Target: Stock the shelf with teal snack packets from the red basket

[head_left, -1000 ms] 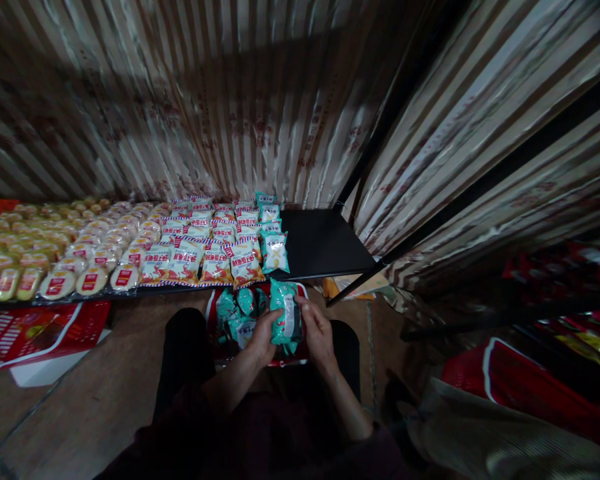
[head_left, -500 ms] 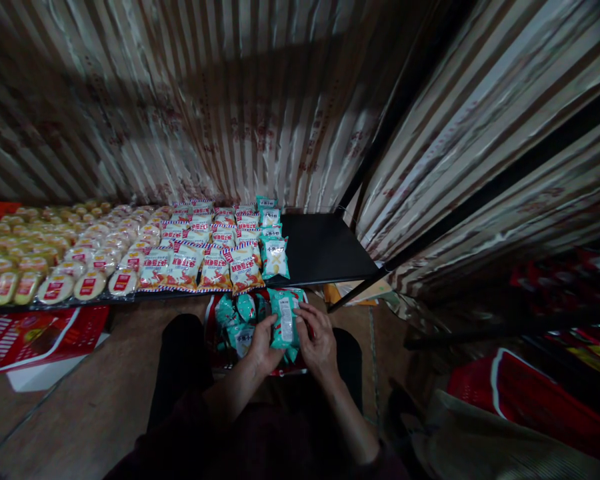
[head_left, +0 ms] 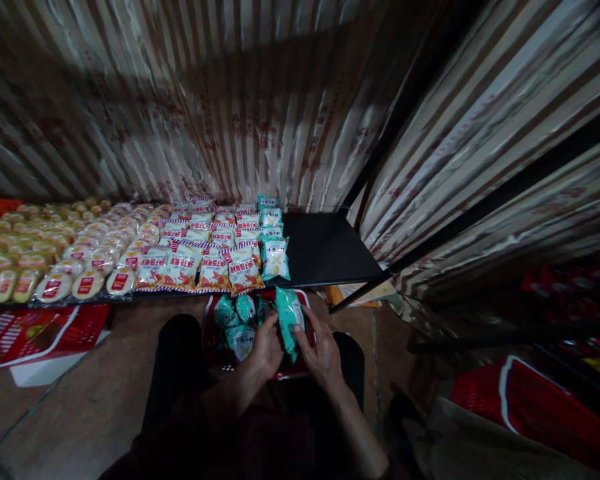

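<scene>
The 2 dark knees [head_left: 177,347] are close, on each side of the basket [head_left: 280,377], which is red and sits low between them.

The right hand [head_left: 323,353] is over the basket's right part. Its fingers are bent and closed on a green bag [head_left: 289,317], with the thumb on the front. The bag stands tilted above the basket. The left hand [head_left: 267,350] is just left of the bag, half curled, with its fingertips at the bag's edge. I cannot tell if it grips the bag.

More green packs [head_left: 243,341] lie in the basket, mostly on its left side.

Just past the basket is a black shelf [head_left: 325,250]. On it, straight past the basket, 4 small packs [head_left: 275,259] show in a line going back. Left of them are rows of red and white packs [head_left: 181,267]. More to the left are round cakes [head_left: 87,285] in clear wrap, then yellow cakes [head_left: 3,287].

A red crate [head_left: 87,327] and a white box [head_left: 33,373] are well left of the basket, low down. Some papers [head_left: 365,291] lie on the floor right of the basket.

Behind the shelf hangs a striped cloth [head_left: 230,133].
</scene>
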Action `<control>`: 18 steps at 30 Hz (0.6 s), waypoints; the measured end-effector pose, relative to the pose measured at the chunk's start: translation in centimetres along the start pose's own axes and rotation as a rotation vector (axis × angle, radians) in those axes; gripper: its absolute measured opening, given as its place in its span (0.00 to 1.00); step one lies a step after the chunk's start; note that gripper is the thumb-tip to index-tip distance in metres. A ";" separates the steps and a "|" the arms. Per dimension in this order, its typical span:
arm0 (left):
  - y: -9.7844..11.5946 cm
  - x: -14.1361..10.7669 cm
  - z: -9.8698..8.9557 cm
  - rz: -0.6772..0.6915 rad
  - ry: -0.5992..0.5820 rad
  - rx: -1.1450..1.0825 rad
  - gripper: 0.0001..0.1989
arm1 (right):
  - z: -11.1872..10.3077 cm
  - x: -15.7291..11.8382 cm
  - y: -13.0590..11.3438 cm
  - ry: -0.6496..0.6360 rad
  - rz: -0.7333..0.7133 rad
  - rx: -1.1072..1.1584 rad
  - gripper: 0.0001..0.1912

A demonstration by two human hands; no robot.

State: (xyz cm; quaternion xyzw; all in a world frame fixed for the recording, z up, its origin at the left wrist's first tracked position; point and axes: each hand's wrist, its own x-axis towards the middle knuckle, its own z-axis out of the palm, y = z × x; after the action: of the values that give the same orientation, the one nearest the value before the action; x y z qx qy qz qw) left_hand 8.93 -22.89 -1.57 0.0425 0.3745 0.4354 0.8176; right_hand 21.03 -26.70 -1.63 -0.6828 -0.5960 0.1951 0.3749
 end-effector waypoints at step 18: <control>0.9 -1.4 1.1 0.382 -0.054 0.551 0.17 | 0.8 1.3 1.4 0.030 0.220 0.279 0.34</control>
State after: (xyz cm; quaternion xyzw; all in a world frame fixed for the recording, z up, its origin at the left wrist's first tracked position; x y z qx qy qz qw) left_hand 8.55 -23.15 0.37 0.3429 0.4417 0.4616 0.6886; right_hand 21.68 -25.22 -3.00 -0.6878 -0.4794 0.3057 0.4514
